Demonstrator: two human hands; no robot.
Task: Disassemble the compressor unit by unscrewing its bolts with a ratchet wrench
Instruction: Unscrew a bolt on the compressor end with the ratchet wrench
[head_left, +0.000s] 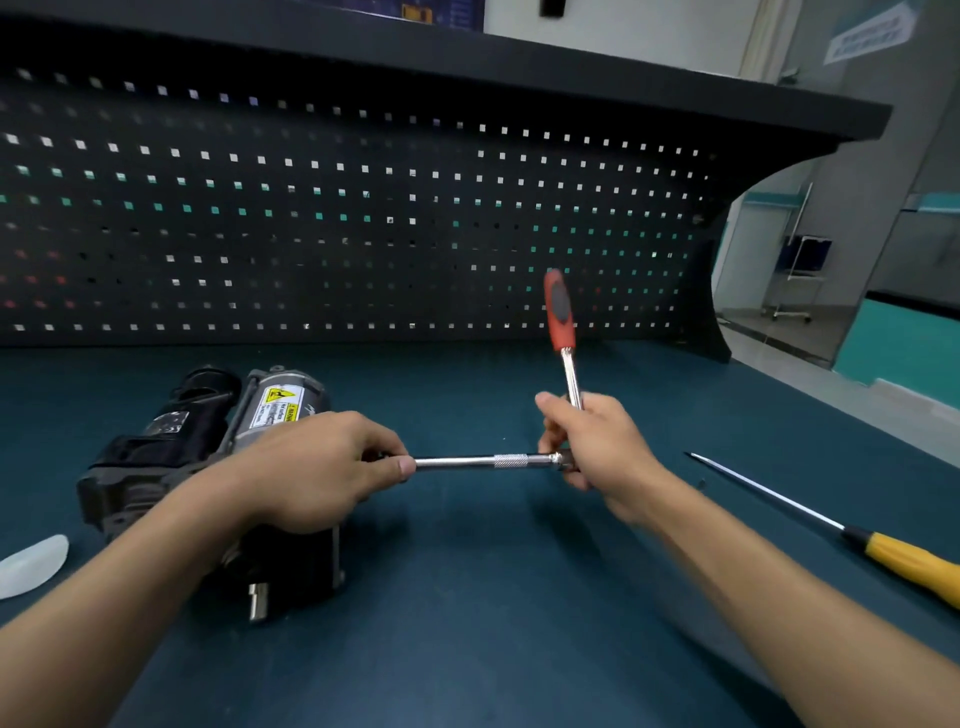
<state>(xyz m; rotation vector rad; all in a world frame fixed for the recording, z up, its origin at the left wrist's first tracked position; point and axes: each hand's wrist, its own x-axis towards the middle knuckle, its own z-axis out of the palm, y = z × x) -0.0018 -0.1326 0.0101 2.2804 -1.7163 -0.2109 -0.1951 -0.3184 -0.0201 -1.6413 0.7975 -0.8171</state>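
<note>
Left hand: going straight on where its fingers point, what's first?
Likely the right hand, gripping the ratchet wrench, at the far end of the extension bar the left hand pinches.

We look down on a dark teal workbench (493, 649) backed by a black pegboard (363, 218). Our left hand (311, 467) grips the left end of a level chrome extension bar (483, 461), just in front of the black compressor unit (171, 447). Our right hand (597, 457) holds the ratchet wrench (563, 322) at the bar's right end, with its red handle pointing up. A yellow-handled screwdriver (904, 561) lies well apart on the right.
</note>
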